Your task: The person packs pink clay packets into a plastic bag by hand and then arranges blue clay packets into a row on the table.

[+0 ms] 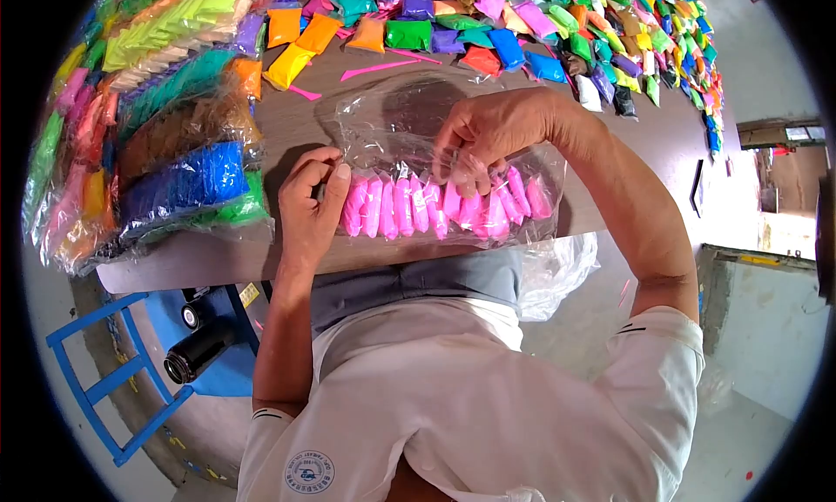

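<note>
A clear plastic bag [366,123] lies on the brown table near its front edge. Inside it stands a row of small bright pink packets [403,208]. My left hand [313,197] is at the bag's left end, thumb beside the leftmost packet, fingers curled at the bag's edge; what they grip is too small to make out. Over the right half of the row, my right hand [488,141] reaches down with bent fingers touching the film and the packet tops. Its fingertips are partly hidden by the shiny plastic.
Large clear bags of coloured packets [183,184] are stacked at the left. Loose coloured packets [544,67] are heaped along the table's far side, with pink strips [379,69] before them. A blue chair [113,380] holding a dark bottle [198,350] stands lower left.
</note>
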### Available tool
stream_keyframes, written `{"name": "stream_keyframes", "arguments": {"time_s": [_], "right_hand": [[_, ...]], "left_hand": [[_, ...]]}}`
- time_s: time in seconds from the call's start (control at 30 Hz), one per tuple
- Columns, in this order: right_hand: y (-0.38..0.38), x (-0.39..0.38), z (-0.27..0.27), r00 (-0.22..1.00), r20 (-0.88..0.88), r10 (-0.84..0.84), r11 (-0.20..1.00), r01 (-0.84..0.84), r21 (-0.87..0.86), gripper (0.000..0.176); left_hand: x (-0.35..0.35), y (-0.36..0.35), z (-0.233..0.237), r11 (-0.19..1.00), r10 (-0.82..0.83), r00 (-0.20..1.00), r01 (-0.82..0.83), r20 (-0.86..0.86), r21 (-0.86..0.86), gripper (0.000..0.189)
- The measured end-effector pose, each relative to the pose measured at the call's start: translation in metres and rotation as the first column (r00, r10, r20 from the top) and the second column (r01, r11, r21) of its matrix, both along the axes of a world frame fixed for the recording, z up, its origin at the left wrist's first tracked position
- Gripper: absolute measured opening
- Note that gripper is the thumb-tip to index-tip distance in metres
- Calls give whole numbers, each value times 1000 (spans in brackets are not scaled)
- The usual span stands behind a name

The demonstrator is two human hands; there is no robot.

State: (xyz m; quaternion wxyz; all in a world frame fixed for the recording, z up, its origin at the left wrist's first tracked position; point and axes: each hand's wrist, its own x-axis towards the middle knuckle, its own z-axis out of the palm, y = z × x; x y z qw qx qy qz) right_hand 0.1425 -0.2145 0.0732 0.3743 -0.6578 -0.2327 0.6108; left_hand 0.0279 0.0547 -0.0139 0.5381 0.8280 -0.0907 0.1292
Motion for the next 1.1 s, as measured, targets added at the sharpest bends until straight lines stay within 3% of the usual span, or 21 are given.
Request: {"name": "stream_keyframes", "arguments": {"time_s": [0.2, 0.3, 0.4, 0.5, 0.6, 0.7, 0.8, 0.9, 1.0, 1.1], "right_hand": [[10, -2, 4, 964, 264, 24, 986, 21, -166, 37], [9, -3, -1, 950, 313, 12, 992, 29, -125, 45], [8, -5, 1, 934, 357, 25, 991, 25, -135, 41], [3, -2, -7, 851, 516, 102, 983, -5, -185, 34], [0, 2, -3, 854, 496, 159, 975, -56, -215, 27], [-2, -1, 4, 928, 370, 35, 981, 39, -190, 27], [-5, 0, -7, 931, 355, 83, 992, -45, -114, 32], [-1, -7, -2, 970, 239, 56, 990, -23, -140, 40], [-1, -8, 3, 942, 323, 85, 988, -37, -150, 45], [-15, -2, 9, 939, 343, 12, 998, 7, -54, 44]], "left_hand": [[0, 1, -1, 1000, -4, 1000, 3, -21, -28, 25], [-1, 2, -2, 999, -20, 999, 19, -27, -43, 27], [-1, 2, -1, 999, -34, 999, 33, -21, -43, 29], [-1, 1, 0, 999, -37, 999, 37, -11, -34, 29], [-1, 1, 2, 999, -33, 999, 33, -13, -24, 29], [0, 2, -1, 999, -37, 999, 37, -1, -7, 27], [0, 2, -1, 999, -33, 999, 33, 5, 2, 26], [0, 1, -3, 999, -35, 999, 35, -2, -14, 24], [0, 1, -4, 999, -31, 999, 31, -8, -29, 24], [0, 0, -3, 999, -30, 999, 30, -16, -28, 23]]}}
